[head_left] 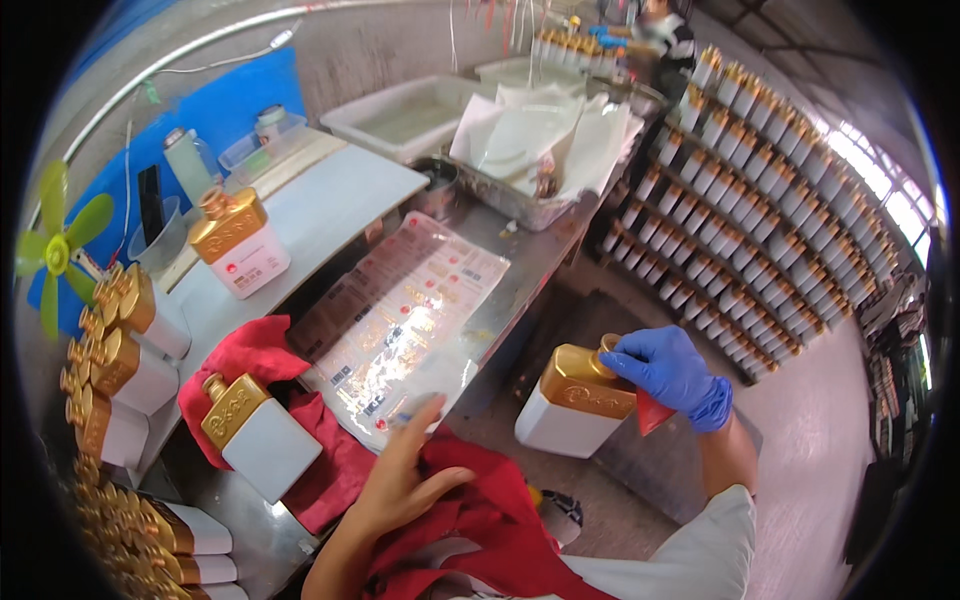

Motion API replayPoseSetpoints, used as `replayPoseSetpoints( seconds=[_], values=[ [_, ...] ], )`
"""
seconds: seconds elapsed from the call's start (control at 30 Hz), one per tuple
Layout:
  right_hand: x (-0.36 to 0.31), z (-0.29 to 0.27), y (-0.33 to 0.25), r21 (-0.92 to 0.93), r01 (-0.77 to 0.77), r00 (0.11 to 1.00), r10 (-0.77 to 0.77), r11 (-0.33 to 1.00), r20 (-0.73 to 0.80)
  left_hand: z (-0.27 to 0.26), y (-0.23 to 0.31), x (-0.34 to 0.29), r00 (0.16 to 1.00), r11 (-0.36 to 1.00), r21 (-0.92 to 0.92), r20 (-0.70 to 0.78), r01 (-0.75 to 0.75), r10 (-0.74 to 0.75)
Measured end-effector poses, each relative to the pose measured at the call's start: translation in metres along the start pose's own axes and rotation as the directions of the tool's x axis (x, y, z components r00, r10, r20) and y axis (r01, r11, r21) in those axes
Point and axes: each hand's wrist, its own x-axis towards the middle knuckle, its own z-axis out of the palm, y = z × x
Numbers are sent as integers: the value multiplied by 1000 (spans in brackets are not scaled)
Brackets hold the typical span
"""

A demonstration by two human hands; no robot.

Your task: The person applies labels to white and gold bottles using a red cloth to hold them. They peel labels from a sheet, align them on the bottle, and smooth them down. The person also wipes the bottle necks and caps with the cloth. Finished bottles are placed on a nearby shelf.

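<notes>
My right hand [672,372], in a blue glove, is closed around the gold neck of a flat white bottle [572,422] with an embossed gold shoulder. The bottle hangs upright to the right of the bench. Below the glove a small red piece [653,412] sticks out; its kind is unclear. My bare left hand [405,468] is open, index finger stretched out and thumb apart, over the near end of a glossy printed sheet [400,310]. Left of that hand, a similar bottle [268,450] without print lies tilted on a red cloth [335,480].
A printed bottle [243,245] stands on a pale board [345,190]. More bottles [125,370] crowd the left side, beside a green fan [58,252]. Behind are a white tub [405,115] and a tray of white sheets [535,140]. Bottle-filled racks [745,220] and another person [662,45] are farther off.
</notes>
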Motion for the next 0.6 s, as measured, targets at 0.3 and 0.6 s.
replayPoseSetpoints(
  seconds=[0.3, 0.6],
  values=[
    [-11, -14, -93, 162, 25, 965, -66, 986, 254, 24, 27, -9, 946, 811, -584, 236, -46, 223],
    [2, 27, -111, 169, 45, 875, -121, 985, 469, 17, -20, -54, 997, 852, -523, 67, 9, 30]
  ],
)
